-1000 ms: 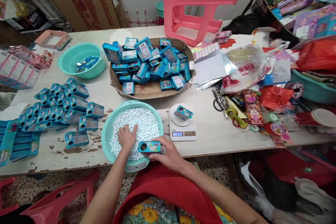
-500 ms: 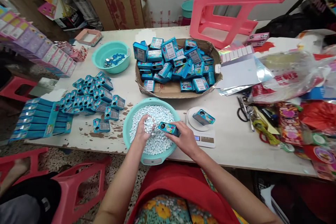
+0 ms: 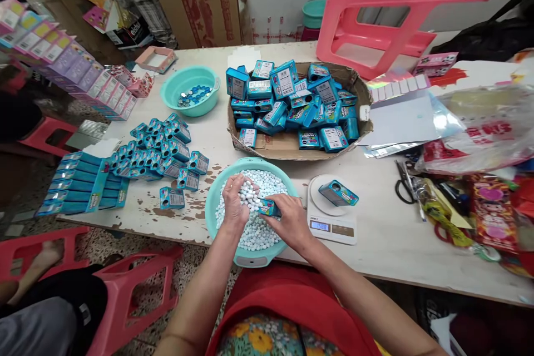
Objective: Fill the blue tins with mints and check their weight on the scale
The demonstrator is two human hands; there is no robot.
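My left hand (image 3: 236, 200) is cupped around a heap of small white candies (image 3: 249, 196), over a turquoise basin (image 3: 212, 200) filled with the same candies. In my right hand (image 3: 290, 217) is a small blue candy box (image 3: 269, 207), its near end gripped and its far end against the candies in my left hand. The hole seen earlier in the box top is covered by candies and fingers. Right of the basin, another blue box (image 3: 339, 193) rests tilted on the white plate of a digital kitchen scale (image 3: 332, 228), whose display is lit.
A cut-down cardboard box (image 3: 271, 144) holds many blue boxes behind the basin. Filled blue boxes with round holes (image 3: 158, 150) stand in rows on the left. A second basin (image 3: 189, 80) contains blue discs. Scissors (image 3: 404, 183) and plastic bags (image 3: 479, 133) lie right. A seated person's leg shows lower left.
The left hand has lifted its candies toward the box and they now meet at the box's hole. The camera view has shifted slightly left.
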